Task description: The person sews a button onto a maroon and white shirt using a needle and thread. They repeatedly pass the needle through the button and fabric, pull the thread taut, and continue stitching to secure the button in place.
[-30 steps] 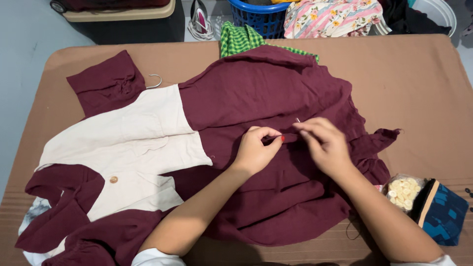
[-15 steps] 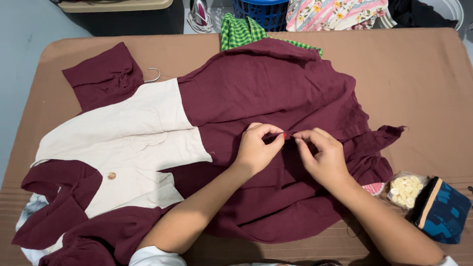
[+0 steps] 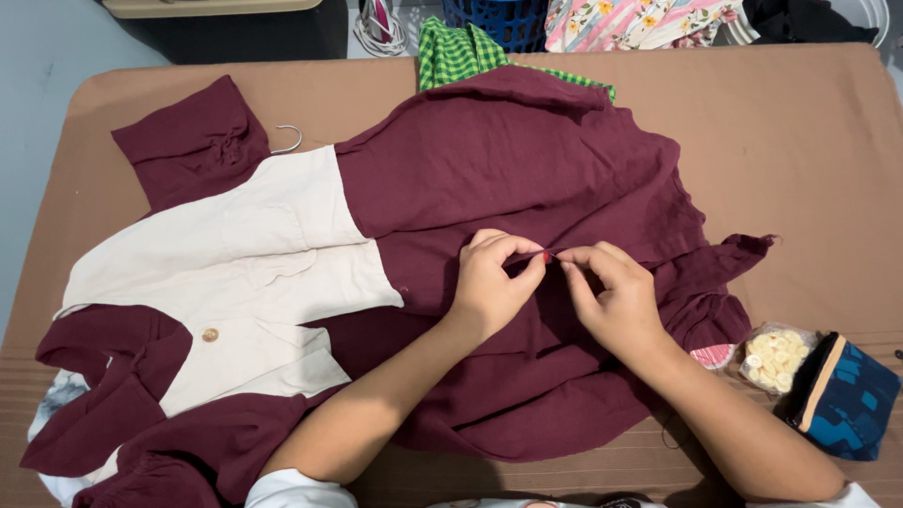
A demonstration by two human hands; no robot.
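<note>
Hands barely shifted: left hand [image 3: 491,282] and right hand [image 3: 616,299] pinch maroon garment [image 3: 527,179].

I see a tan padded surface [image 3: 800,169] carrying a maroon shirt [image 3: 527,169] spread across its middle. Left of that shirt lies a cream and maroon garment [image 3: 235,273], overlapping its edge, with a hanger hook [image 3: 292,141] showing above it. Right of the shirt, near the front edge, sit a bag of pale buttons [image 3: 773,357] and a blue pouch [image 3: 847,400]. A green checked cloth [image 3: 451,61] lies behind the shirt.
</note>
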